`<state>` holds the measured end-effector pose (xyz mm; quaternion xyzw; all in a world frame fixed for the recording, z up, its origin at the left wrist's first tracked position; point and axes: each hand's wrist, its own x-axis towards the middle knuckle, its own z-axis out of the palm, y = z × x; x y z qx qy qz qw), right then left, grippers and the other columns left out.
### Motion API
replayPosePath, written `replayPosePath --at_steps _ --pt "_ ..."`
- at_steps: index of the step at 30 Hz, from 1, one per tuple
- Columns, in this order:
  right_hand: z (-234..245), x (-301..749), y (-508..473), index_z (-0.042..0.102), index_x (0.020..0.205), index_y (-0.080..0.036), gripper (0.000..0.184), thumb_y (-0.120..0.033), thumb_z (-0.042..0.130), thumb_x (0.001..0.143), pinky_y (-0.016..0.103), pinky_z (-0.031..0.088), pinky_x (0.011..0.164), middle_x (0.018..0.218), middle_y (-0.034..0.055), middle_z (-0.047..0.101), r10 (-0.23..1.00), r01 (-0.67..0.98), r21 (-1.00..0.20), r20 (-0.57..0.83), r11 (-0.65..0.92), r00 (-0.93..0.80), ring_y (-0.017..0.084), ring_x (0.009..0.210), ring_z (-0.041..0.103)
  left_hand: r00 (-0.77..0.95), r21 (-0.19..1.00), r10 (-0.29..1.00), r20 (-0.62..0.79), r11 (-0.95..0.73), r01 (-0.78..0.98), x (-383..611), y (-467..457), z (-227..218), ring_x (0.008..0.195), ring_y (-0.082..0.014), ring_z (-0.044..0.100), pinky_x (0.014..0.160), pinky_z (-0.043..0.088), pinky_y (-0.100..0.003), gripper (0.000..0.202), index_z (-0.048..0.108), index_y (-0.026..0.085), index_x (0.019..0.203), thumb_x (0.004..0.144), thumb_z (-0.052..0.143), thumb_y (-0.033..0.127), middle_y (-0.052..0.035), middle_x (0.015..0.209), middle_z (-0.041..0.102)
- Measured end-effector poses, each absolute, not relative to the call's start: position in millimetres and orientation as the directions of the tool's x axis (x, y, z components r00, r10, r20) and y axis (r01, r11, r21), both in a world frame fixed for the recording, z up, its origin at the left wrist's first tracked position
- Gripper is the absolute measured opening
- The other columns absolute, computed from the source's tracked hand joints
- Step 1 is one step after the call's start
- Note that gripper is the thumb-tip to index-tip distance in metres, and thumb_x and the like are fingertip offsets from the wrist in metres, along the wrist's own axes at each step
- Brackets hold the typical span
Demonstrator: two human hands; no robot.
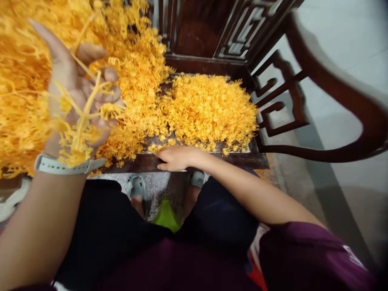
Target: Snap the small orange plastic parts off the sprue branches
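Yellow, branching, plastic-looking sprig [87, 106] is lying across the person's left hand [79, 83]

Near the left end of the worktop, a dark brown wooden bench seat [133, 163], the sprig is showing in front of a large, tangled heap of similar yellow pieces [136, 81]. The left hand, palm turned up, is holding it loosely: the fingers are curling halfway while the thumb is standing well apart. A pale watch strap [66, 165] is circling that wrist. The right hand [173, 157] is resting at the worktop's front edge, just beside a few loose yellow bits; its fingertips are pointing down and partly hiding, so whether it is gripping anything cannot be told

A smaller, lower heap of yellow pieces [212, 107] is lying at the worktop's right end, beside a curved, dark wooden armrest [312, 151], its left side meeting the large heap. This division is suggesting work partly done, with much perhaps remaining on the left, though nothing is proving which heap is finished. The sprig itself is seemingly midway through handling, not yet joining either heap
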<state>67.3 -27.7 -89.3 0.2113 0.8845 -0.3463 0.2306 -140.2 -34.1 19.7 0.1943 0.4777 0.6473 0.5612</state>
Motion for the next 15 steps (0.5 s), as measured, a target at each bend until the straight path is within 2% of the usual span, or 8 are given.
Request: replayPosePath --at_steps 2,4,6,7,10,11,13,15 --pt "-81.5 71.5 -20.7 0.073 0.125 -0.005 0.041 -0.033 0.052 0.104 0.043 0.048 0.080 0.129 0.0262 0.074 0.418 0.638 -0.345 -0.531 0.688 -0.738 0.036 0.109 0.072 -0.340 0.896 0.915 -0.215 0.046 -0.442 -129.4 -33.7 16.5 0.039 -0.0127 0.044 0.032 0.035 -0.025 0.076 0.063 0.024 0.081 0.096 0.027 0.089 -0.0005 0.064 0.062" --pt "-72.6 83.6 -8.5 0.073 0.125 -0.008 0.039 -0.032 0.051 0.104 0.042 0.047 0.078 0.120 0.0240 0.077 0.493 0.682 -0.320 -0.503 0.657 -0.710 0.034 0.104 0.072 -0.362 0.913 0.918 -0.159 -0.003 -0.408 -117.3 -33.1 11.5 0.039 -0.0120 0.045 0.034 0.038 -0.026 0.078 0.063 0.023 0.075 0.099 0.025 0.087 -0.0019 0.062 0.061" --pt "-67.2 98.9 5.0 0.073 0.120 -0.012 0.035 -0.033 0.049 0.104 0.040 0.046 0.077 0.109 0.0183 0.078 0.542 0.680 -0.414 -0.412 0.605 -0.732 0.029 0.096 0.071 -0.302 0.894 0.947 -0.106 -0.042 -0.445 -106.4 -32.3 4.6 0.043 -0.0103 0.046 0.037 0.039 -0.025 0.076 0.068 0.021 0.076 0.103 0.032 0.082 -0.0035 0.065 0.064" --pt "-66.5 105.9 11.2 0.073 0.116 -0.014 0.033 -0.031 0.048 0.104 0.039 0.046 0.078 0.105 0.0160 0.078 0.605 0.680 -0.467 -0.325 0.565 -0.727 0.027 0.092 0.069 -0.254 0.882 0.965 -0.067 -0.061 -0.467 -102.1 -31.9 0.8 0.046 -0.0094 0.048 0.040 0.040 -0.024 0.073 0.071 0.020 0.079 0.105 0.037 0.079 -0.0040 0.068 0.066" --pt "-71.2 118.0 22.9 0.070 0.107 -0.017 0.028 -0.030 0.046 0.106 0.038 0.046 0.079 0.094 0.0100 0.072 0.843 0.615 -0.662 0.048 0.429 -0.536 0.022 0.086 0.064 -0.131 0.848 0.991 0.002 -0.071 -0.525 -92.9 -30.0 -10.1 0.059 -0.0090 0.059 0.054 0.051 -0.020 0.064 0.077 0.017 0.088 0.109 0.047 0.069 -0.0057 0.079 0.071" --pt "-73.4 118.9 23.6 0.068 0.105 -0.018 0.029 -0.036 0.046 0.108 0.037 0.046 0.077 0.090 0.0076 0.069 0.881 0.533 -0.748 0.145 0.395 -0.450 0.020 0.083 0.062 -0.104 0.848 0.995 0.007 -0.061 -0.526 -90.2 -29.2 -12.8 0.065 -0.0100 0.063 0.061 0.055 -0.020 0.062 0.078 0.017 0.090 0.109 0.048 0.068 -0.0064 0.082 0.073" --pt "-76.2 117.2 20.2 0.065 0.100 -0.021 0.039 -0.054 0.045 0.110 0.034 0.046 0.071 0.082 0.0029 0.063 0.908 0.289 -0.891 0.247 0.350 -0.338 0.017 0.075 0.057 -0.079 0.866 0.997 0.012 -0.050 -0.498 -83.9 -27.9 -15.9 0.075 -0.0124 0.068 0.073 0.059 -0.023 0.057 0.078 0.017 0.094 0.108 0.053 0.066 -0.0075 0.090 0.075" --pt "-75.7 113.5 11.9 0.064 0.097 -0.022 0.047 -0.066 0.048 0.107 0.032 0.045 0.068 0.081 0.0006 0.059 0.901 0.085 -0.939 0.291 0.333 -0.321 0.015 0.072 0.054 -0.070 0.892 0.997 0.014 -0.044 -0.450 -76.1 -27.2 -16.3 0.086 -0.0154 0.072 0.081 0.061 -0.026 0.051 0.077 0.016 0.098 0.107 0.059 0.064 -0.0090 0.098 0.076"
